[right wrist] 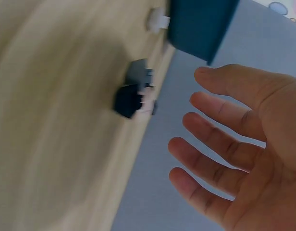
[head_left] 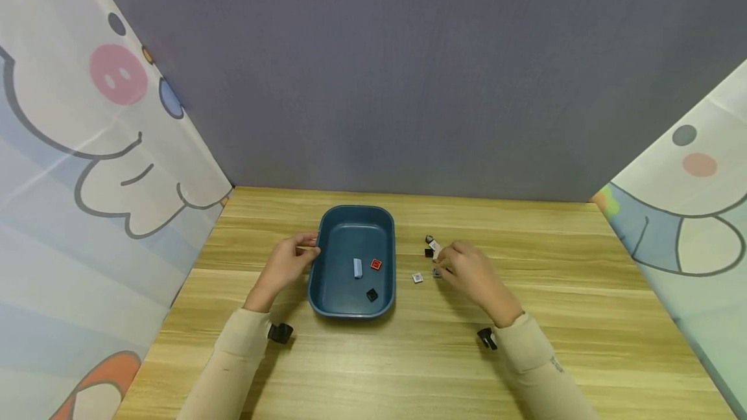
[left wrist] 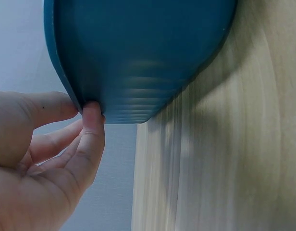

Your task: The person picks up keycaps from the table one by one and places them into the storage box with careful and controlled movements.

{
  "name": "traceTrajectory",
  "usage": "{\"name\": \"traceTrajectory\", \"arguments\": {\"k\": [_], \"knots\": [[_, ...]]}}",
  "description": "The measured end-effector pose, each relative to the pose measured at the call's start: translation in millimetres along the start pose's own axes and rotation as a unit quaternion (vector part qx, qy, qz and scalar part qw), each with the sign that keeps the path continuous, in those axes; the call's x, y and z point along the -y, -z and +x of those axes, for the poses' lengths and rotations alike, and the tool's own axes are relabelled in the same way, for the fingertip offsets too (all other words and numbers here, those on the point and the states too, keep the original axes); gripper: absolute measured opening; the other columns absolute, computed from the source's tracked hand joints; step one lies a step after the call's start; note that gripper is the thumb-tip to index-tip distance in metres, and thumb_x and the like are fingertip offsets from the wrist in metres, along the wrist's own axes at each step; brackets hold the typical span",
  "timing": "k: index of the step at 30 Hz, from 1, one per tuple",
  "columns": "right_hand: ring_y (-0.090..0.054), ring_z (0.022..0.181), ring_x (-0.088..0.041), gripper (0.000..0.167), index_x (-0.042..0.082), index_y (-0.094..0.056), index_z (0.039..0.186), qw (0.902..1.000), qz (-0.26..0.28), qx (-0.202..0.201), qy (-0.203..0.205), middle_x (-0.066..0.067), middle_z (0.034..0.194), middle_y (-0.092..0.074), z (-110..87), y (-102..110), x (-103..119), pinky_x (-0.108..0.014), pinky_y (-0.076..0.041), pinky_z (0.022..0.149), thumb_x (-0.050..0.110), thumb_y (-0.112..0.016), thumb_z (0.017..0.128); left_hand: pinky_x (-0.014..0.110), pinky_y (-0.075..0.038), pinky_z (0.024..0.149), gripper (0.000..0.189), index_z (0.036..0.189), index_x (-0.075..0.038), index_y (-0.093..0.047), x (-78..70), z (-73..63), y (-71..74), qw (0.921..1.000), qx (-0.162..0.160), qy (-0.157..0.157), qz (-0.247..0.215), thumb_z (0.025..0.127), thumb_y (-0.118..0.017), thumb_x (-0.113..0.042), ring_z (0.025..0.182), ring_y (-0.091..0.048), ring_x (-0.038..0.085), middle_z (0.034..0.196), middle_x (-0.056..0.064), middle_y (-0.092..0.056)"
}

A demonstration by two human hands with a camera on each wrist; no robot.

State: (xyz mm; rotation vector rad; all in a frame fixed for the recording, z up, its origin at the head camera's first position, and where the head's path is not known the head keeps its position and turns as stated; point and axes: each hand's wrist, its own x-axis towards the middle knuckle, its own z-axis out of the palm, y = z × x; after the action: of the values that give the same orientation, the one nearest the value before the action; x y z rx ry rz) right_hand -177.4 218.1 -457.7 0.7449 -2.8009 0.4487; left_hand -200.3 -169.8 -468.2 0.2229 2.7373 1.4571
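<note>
On the wooden table stands a dark blue tray (head_left: 352, 312). My left hand (head_left: 290, 263) pinches its left rim between thumb and fingers, seen closely in the left wrist view. Inside the tray lie a light blue oblong piece (head_left: 358, 268), a red keycap (head_left: 376, 264) and a black keycap (head_left: 372, 294). To the tray's right, my right hand (head_left: 469, 275) hovers over a loose group of small keycaps, among them a white keycap (head_left: 417, 277) and a black keycap (right wrist: 127, 101). Its fingers are spread and hold nothing in the right wrist view. Part of the group is hidden under it.
The wooden table (head_left: 583, 316) meets a grey panel (head_left: 408, 83) at its back edge. Printed cartoon sheets hang at the left and right. A black strap piece (head_left: 280, 333) is at the left cuff, another black piece (head_left: 487, 338) at the right cuff.
</note>
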Motion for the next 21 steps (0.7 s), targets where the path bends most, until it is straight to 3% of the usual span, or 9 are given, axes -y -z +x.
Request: {"name": "traceTrajectory", "arguments": {"k": [10, 21], "knots": [[-0.063, 0.092, -0.029, 0.021, 0.006, -0.074, 0.102, 0.9975, 0.004, 0.053, -0.047, -0.008, 0.101, -0.066, -8.9, -15.4, -9.8, -0.046, -0.056, 0.075, 0.013, -0.082, 0.084, 0.047, -0.054, 0.087, 0.039, 0.136, 0.001, -0.059, -1.3, 0.2, 0.3, 1.0, 0.002, -0.003, -0.004, 0.099, -0.064, -0.01, 0.104, -0.065, 0.036, 0.12, 0.022, -0.066], [-0.062, 0.094, -0.029, 0.024, 0.004, -0.074, 0.106, 0.9966, 0.004, 0.067, -0.047, -0.009, 0.103, -0.066, -7.9, -22.8, -15.2, -0.048, -0.055, 0.077, 0.013, -0.081, 0.085, 0.047, -0.054, 0.088, 0.039, 0.136, 0.001, -0.059, -2.2, 0.4, 0.1, 1.0, 0.002, -0.002, -0.005, 0.099, -0.064, -0.01, 0.104, -0.065, 0.036, 0.12, 0.021, -0.066]]}}
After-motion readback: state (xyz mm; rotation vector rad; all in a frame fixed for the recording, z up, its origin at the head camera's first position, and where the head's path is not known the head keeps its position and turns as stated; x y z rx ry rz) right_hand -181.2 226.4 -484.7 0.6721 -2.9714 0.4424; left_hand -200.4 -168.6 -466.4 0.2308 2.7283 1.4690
